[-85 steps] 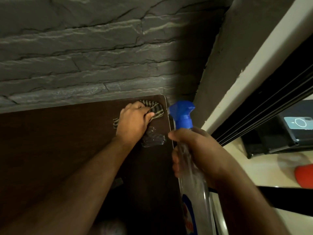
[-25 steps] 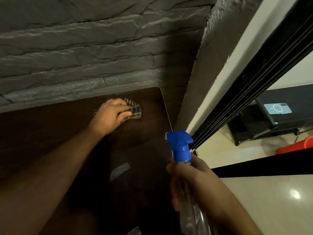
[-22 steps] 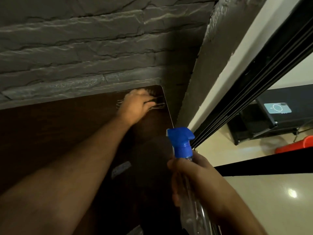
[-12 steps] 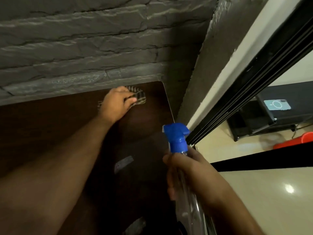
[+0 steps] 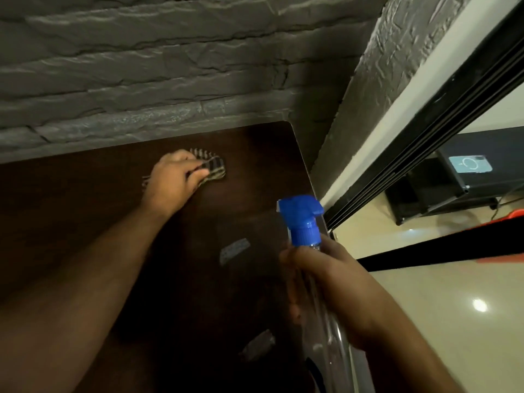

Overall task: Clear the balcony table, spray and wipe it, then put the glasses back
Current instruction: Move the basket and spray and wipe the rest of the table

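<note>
Dark table [image 5: 85,211]: spray bottle [image 5: 317,279] upright, nozzle leftward.

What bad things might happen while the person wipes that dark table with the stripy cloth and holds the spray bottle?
1. The right hand holds the spray bottle right over the table edge; a bump might drop it onto the floor.
2. The left hand wipes the striped cloth near the far corner, so shiny patches nearer the person may get missed.
3. The nozzle could spray by accident.
</note>
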A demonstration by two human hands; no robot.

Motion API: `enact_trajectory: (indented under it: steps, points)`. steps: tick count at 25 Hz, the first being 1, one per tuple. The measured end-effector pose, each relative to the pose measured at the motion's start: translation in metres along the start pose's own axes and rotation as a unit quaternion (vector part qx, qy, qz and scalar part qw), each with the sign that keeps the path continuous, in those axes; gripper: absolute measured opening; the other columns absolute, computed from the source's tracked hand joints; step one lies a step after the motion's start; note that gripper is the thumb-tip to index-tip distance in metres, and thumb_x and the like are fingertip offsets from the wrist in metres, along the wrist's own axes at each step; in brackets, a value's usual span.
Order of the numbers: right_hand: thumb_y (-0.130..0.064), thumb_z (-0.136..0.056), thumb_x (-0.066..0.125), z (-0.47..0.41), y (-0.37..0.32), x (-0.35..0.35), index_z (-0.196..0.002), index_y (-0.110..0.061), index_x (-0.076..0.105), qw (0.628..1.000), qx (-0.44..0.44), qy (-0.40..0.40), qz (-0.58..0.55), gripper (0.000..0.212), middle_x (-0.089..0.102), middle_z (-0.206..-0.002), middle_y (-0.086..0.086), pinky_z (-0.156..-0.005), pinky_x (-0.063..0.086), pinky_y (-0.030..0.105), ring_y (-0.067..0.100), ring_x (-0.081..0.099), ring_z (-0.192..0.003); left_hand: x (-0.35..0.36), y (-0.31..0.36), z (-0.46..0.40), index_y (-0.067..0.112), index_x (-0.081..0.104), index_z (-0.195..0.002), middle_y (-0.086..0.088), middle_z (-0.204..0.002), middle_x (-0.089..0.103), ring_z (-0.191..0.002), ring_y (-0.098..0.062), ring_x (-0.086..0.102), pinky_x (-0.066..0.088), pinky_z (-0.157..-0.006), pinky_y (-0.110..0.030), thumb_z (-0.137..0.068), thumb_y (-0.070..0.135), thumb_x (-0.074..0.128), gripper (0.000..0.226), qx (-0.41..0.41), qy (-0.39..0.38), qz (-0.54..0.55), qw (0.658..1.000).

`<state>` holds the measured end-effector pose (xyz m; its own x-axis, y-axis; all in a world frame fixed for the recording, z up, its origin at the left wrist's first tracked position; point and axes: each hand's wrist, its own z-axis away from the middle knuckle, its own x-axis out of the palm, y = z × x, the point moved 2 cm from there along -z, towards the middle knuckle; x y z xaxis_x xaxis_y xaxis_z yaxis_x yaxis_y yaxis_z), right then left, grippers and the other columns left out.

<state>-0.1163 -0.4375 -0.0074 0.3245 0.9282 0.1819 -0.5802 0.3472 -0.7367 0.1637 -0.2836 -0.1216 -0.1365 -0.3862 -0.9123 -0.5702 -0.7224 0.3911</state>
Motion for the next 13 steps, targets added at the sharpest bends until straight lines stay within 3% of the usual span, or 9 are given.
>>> enact_trajectory:
  steps: [2,5,7,10,13]
  points:
    - [-0.027,-0.068,0.067,0.004,0.011,0.013,-0.1,-0.01,0.053,1.0,0.003,0.004,-0.008,0.039,0.052,-0.066,0.022,-0.054,0.042,0.039,0.029,0.05,-0.047,0.014,0.035,0.003,0.014,0.071,-0.109,-0.006,-0.105,0.065,-0.095,-0.03,0.057,0.043,-0.085,-0.037,-0.089,0.036,0.058,0.033,0.007,0.004,0.002,1.0]
    - [-0.026,-0.067,0.067,0.015,0.027,0.03,-0.096,-0.007,0.052,1.0,0.008,0.004,0.001,0.038,0.051,-0.061,0.023,-0.055,0.04,0.04,0.029,0.049,-0.047,0.028,0.093,0.051,0.02,0.069,-0.113,0.002,-0.108,0.06,-0.098,-0.02,0.051,0.04,-0.087,-0.038,-0.092,0.035,0.057,0.029,0.144,-0.099,0.032,0.984]
    - [-0.025,-0.067,0.066,0.023,0.033,0.038,-0.097,-0.005,0.053,1.0,0.013,0.0,0.004,0.038,0.052,-0.06,0.024,-0.056,0.04,0.042,0.03,0.049,-0.047,0.02,0.074,0.069,0.02,0.07,-0.111,0.002,-0.106,0.061,-0.095,-0.02,0.052,0.041,-0.084,-0.038,-0.091,0.037,0.055,0.03,0.177,-0.098,0.034,0.979]
    - [-0.024,-0.066,0.066,0.031,0.04,0.041,-0.099,-0.004,0.053,0.999,0.031,-0.017,-0.003,0.041,0.052,-0.061,0.024,-0.055,0.042,0.039,0.029,0.049,-0.046,-0.003,0.017,0.055,0.015,0.072,-0.106,-0.003,-0.102,0.065,-0.091,-0.027,0.057,0.044,-0.081,-0.037,-0.088,0.039,0.054,0.036,0.067,-0.011,0.028,0.997]
    - [-0.025,-0.067,0.066,0.031,0.044,0.042,-0.095,-0.008,0.053,0.999,0.028,-0.022,0.011,0.035,0.052,-0.059,0.024,-0.053,0.042,0.036,0.028,0.049,-0.046,-0.001,0.006,0.044,0.011,0.071,-0.107,-0.006,-0.101,0.064,-0.091,-0.028,0.058,0.045,-0.083,-0.038,-0.091,0.032,0.059,0.029,0.008,0.029,0.014,0.999]
